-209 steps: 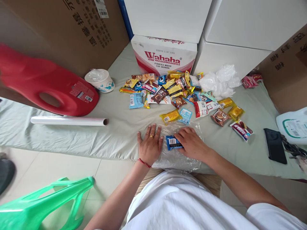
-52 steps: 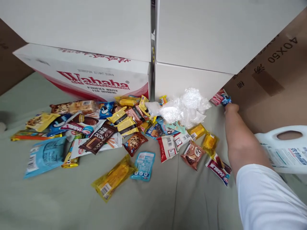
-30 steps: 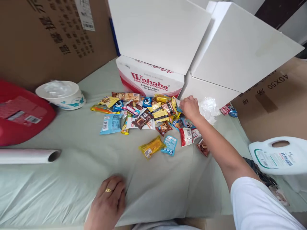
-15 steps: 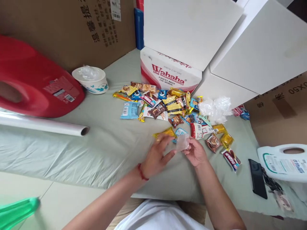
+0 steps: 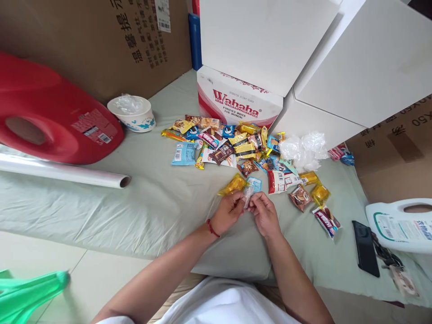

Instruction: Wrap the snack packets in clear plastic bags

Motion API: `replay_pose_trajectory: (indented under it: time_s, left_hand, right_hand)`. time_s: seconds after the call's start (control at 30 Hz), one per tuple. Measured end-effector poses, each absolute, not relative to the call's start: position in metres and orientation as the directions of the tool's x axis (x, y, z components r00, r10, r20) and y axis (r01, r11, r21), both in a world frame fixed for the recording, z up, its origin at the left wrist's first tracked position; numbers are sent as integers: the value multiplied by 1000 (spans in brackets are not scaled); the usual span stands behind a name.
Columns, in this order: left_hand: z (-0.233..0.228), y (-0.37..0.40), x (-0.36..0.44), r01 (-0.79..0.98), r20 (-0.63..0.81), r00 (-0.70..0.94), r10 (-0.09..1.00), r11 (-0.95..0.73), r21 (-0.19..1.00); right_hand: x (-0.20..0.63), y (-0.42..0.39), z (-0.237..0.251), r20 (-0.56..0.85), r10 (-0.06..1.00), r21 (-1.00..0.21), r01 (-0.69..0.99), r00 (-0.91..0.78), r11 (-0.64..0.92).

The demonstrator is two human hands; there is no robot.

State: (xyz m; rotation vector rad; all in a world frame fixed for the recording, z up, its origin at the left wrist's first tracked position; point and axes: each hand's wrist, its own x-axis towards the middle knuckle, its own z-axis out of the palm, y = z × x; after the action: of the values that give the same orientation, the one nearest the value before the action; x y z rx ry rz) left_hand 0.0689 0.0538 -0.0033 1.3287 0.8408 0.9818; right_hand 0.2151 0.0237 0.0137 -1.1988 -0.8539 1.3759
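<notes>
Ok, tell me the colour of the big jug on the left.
Red jug, clearest in the head view.

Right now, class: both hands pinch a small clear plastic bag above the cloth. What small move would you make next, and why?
Probably pull the fingers apart to open the clear bag. The left hand and right hand each have a grip on its edges, it looks flat and shut, and the yellow snack packet lies loose on the cloth just beyond the fingertips.

Storeroom: stacked cartons, water case, detergent jugs.
</notes>
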Motion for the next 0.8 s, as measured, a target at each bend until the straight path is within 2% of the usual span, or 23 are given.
replay_pose_trajectory:
  time_s: [0.13, 0.2, 0.33, 0.53, 0.6, 0.7, 0.8]
  left_hand:
    - [2, 52, 68, -126, 187, 329, 926, -154, 980]
    - [3, 52, 67, -190, 142, 328, 934, -82, 978]
    - [0, 55, 65, -395, 3, 332, 943, 135, 909]
    - [5, 58, 62, -486, 41, 266, 963, 97, 869]
    - [8, 58, 61, -568, -6, 236, 972, 143, 811]
    - [12, 60, 58, -648, -118, 323, 939, 310, 696]
    - [12, 60, 55, -603, -197, 467, 862, 474, 642]
  right_hand:
    - [215, 24, 20, -197, 973, -965, -197, 124, -171]
    - [217, 24, 23, -189, 971, -966, -205, 148, -157]
    - [225, 24, 27, -262, 949, -908, -378, 177, -180]
    - [229, 22, 31, -317, 928, -851, -491, 197, -186]
    - [228, 22, 33, -288, 934, -853, -500, 213, -149]
    - [227, 20, 34, -201, 953, -907, -411, 225, -95]
    - [227, 16, 32, -57, 981, -977, -214, 184, -17]
